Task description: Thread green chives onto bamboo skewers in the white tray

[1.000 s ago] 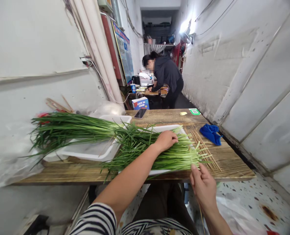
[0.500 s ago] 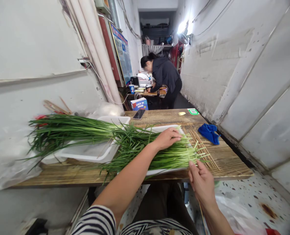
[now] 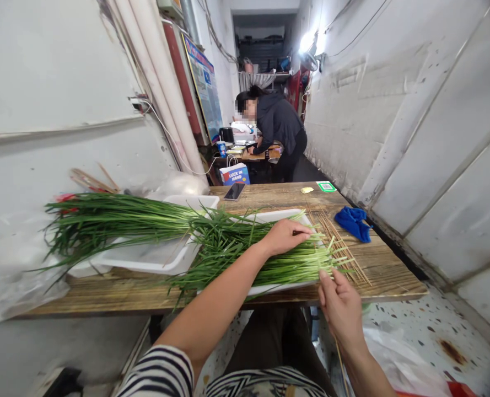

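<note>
Work seemingly midway, finished share unclear: left hand (image 3: 288,236) pinching greens (image 3: 228,248), centre; right hand (image 3: 340,300) holding thin stick (image 3: 339,359), lower right; second bunch (image 3: 124,218), centre left, and loose sticks (image 3: 343,242) apparently remain.

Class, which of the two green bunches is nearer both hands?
The right bunch, under the left hand, pale ends by the right hand; the left bunch lies farther off.
</note>
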Action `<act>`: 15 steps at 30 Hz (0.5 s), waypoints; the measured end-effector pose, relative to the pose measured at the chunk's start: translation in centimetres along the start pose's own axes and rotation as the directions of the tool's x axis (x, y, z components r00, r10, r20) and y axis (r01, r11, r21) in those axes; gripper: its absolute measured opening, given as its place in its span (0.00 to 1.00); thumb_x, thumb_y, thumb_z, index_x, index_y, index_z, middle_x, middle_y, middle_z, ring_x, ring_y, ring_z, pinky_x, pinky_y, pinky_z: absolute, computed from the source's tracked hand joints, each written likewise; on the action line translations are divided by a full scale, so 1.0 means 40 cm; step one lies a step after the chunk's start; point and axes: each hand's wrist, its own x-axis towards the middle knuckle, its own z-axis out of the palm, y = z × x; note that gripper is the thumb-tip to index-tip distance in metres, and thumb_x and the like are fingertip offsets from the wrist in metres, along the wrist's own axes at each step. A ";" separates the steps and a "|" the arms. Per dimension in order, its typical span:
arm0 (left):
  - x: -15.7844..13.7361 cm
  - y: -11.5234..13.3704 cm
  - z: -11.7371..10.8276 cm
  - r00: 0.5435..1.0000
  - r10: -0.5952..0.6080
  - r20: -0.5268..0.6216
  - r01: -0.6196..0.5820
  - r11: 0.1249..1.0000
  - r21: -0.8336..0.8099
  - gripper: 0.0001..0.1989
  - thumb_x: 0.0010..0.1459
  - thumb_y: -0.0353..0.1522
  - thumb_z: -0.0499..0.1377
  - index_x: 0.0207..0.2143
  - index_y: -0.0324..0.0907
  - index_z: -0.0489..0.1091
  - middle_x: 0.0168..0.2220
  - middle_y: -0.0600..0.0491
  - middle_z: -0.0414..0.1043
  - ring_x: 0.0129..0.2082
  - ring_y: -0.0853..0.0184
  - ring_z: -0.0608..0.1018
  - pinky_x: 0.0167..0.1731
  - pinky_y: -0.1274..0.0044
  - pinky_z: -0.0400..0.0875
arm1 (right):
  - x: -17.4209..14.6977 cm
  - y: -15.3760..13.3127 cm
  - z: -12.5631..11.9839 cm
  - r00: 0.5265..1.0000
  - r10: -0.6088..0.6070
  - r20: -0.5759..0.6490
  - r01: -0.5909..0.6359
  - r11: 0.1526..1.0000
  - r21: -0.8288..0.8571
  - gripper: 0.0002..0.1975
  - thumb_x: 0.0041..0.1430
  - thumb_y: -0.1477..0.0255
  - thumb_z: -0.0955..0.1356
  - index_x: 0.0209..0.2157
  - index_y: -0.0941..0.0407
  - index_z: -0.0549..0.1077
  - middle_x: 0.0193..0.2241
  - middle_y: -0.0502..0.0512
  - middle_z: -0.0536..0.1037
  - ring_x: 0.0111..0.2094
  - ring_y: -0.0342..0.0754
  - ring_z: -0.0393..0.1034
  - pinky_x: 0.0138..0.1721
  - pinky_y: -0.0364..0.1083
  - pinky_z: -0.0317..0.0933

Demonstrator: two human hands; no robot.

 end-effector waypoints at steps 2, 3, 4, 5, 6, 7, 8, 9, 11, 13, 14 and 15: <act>-0.001 0.004 0.000 1.000 -0.030 0.005 0.030 0.999 -0.025 0.12 0.54 0.32 0.58 0.38 0.37 0.77 0.39 0.49 0.78 0.38 0.67 0.78 0.42 0.79 0.69 | -0.001 -0.002 0.001 1.000 0.005 0.001 -0.005 1.000 0.005 0.17 0.53 0.56 0.70 0.30 0.55 0.64 0.11 0.38 0.57 0.12 0.36 0.44 0.12 0.37 0.37; -0.002 0.006 0.000 0.999 -0.046 0.014 0.046 0.998 -0.036 0.12 0.53 0.33 0.58 0.38 0.37 0.78 0.39 0.49 0.78 0.38 0.67 0.78 0.41 0.80 0.69 | -0.001 -0.003 0.002 1.000 0.007 0.000 -0.007 1.000 0.011 0.18 0.53 0.56 0.70 0.31 0.55 0.65 0.11 0.38 0.57 0.12 0.36 0.44 0.12 0.37 0.37; -0.003 0.008 0.000 0.998 -0.060 0.022 0.061 0.997 -0.045 0.12 0.53 0.33 0.58 0.37 0.37 0.78 0.38 0.49 0.79 0.37 0.67 0.78 0.39 0.80 0.69 | -0.001 -0.004 0.003 1.000 0.006 -0.005 -0.006 1.000 0.019 0.18 0.53 0.56 0.70 0.31 0.55 0.64 0.11 0.38 0.57 0.12 0.36 0.44 0.11 0.37 0.37; -0.004 0.010 0.000 0.997 -0.074 0.028 0.075 0.996 -0.052 0.13 0.53 0.34 0.58 0.37 0.37 0.78 0.36 0.49 0.79 0.36 0.67 0.78 0.38 0.80 0.69 | -0.002 -0.006 0.004 1.000 0.006 -0.009 -0.006 1.000 0.026 0.18 0.53 0.56 0.70 0.31 0.55 0.64 0.11 0.38 0.57 0.12 0.36 0.44 0.11 0.37 0.37; -0.005 0.012 -0.001 0.996 -0.086 0.033 0.088 0.994 -0.058 0.13 0.52 0.34 0.59 0.36 0.37 0.78 0.35 0.49 0.79 0.35 0.67 0.78 0.37 0.80 0.70 | -0.002 -0.007 0.005 1.000 0.008 -0.012 -0.007 1.000 0.030 0.18 0.52 0.56 0.70 0.31 0.55 0.64 0.11 0.38 0.57 0.12 0.35 0.44 0.11 0.37 0.37; -0.006 0.014 -0.002 0.994 -0.098 0.038 0.100 0.993 -0.065 0.13 0.52 0.34 0.58 0.36 0.36 0.78 0.33 0.49 0.79 0.33 0.67 0.78 0.35 0.80 0.70 | -0.002 -0.008 0.006 1.000 0.009 -0.016 -0.008 0.999 0.031 0.18 0.52 0.56 0.70 0.30 0.55 0.64 0.11 0.38 0.57 0.12 0.35 0.44 0.11 0.37 0.37; -0.007 0.017 -0.002 0.993 -0.112 0.044 0.115 0.991 -0.074 0.13 0.52 0.34 0.58 0.36 0.36 0.78 0.32 0.49 0.79 0.30 0.67 0.78 0.34 0.80 0.70 | -0.002 -0.008 0.007 1.000 0.009 -0.019 -0.008 1.000 0.029 0.18 0.52 0.56 0.70 0.30 0.55 0.64 0.11 0.38 0.57 0.12 0.35 0.44 0.11 0.37 0.38; -0.008 0.019 -0.002 0.990 -0.128 0.050 0.132 0.988 -0.084 0.13 0.52 0.34 0.58 0.36 0.35 0.78 0.31 0.49 0.79 0.29 0.68 0.78 0.32 0.80 0.70 | -0.002 -0.009 0.008 1.000 0.011 -0.022 -0.010 1.000 0.025 0.18 0.52 0.56 0.70 0.30 0.55 0.64 0.11 0.38 0.57 0.12 0.35 0.44 0.11 0.37 0.38; -0.009 0.021 -0.002 0.986 -0.157 0.062 0.163 0.981 -0.108 0.13 0.52 0.33 0.58 0.35 0.34 0.78 0.29 0.49 0.79 0.26 0.69 0.77 0.31 0.80 0.70 | -0.002 -0.007 0.007 1.000 0.010 -0.024 -0.010 1.000 0.016 0.18 0.52 0.56 0.70 0.29 0.55 0.64 0.11 0.38 0.57 0.11 0.35 0.44 0.11 0.37 0.37; -0.008 0.021 0.000 0.983 -0.168 0.074 0.177 0.975 -0.131 0.12 0.52 0.32 0.58 0.34 0.33 0.77 0.29 0.49 0.78 0.25 0.70 0.77 0.30 0.81 0.70 | 0.000 -0.002 0.004 1.000 0.000 -0.020 0.000 1.000 -0.002 0.18 0.52 0.55 0.70 0.28 0.55 0.64 0.10 0.39 0.57 0.11 0.36 0.44 0.11 0.37 0.38; -0.008 0.019 0.001 0.983 -0.167 0.080 0.177 0.974 -0.139 0.12 0.53 0.31 0.57 0.34 0.33 0.77 0.29 0.49 0.78 0.25 0.71 0.77 0.29 0.81 0.70 | 0.001 0.002 0.002 1.000 -0.005 -0.017 0.005 1.000 -0.013 0.18 0.53 0.55 0.70 0.28 0.55 0.64 0.10 0.39 0.57 0.11 0.36 0.45 0.11 0.37 0.38; -0.007 0.017 0.002 0.983 -0.161 0.086 0.173 0.974 -0.146 0.12 0.53 0.31 0.56 0.33 0.33 0.77 0.29 0.48 0.78 0.25 0.71 0.76 0.29 0.82 0.70 | 0.002 0.007 0.000 1.000 -0.010 -0.014 0.010 1.000 -0.023 0.18 0.53 0.55 0.69 0.28 0.55 0.64 0.10 0.39 0.57 0.11 0.36 0.45 0.11 0.37 0.38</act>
